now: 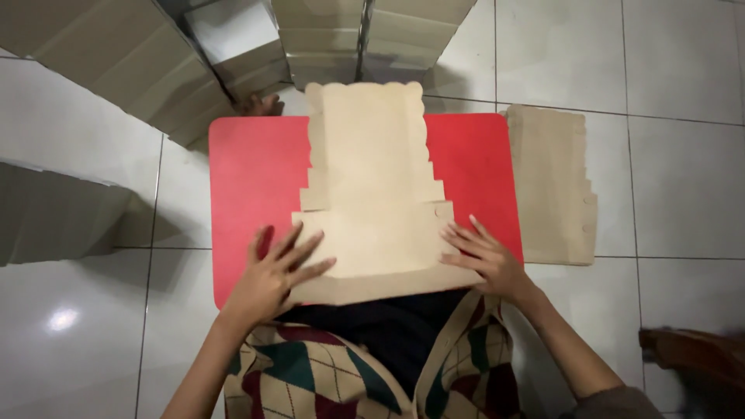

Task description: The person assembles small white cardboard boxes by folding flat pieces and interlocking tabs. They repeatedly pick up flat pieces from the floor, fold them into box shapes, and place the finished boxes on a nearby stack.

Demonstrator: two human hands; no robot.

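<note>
While both palms press flat, the left hand [273,273] lies with fingers spread wide on the near left corner of a flat, die-cut sheet of tan cardboard with scalloped edges [374,186], gripping nothing. The right hand [485,260] rests the same way, fingers splayed and open, on the sheet's near right corner. Between the two hands the sheet's wide lower panel runs across, and its narrower stepped part stretches away from the person. It lies on a small red rectangular bench [252,171], overhanging the near edge above a patterned argyle vest [310,372]. A second flat tan cardboard blank [552,186] lies just right of the bench on the white tiled floor [683,70]. Stacks of folded cardboard [116,54] stand beyond.
</note>
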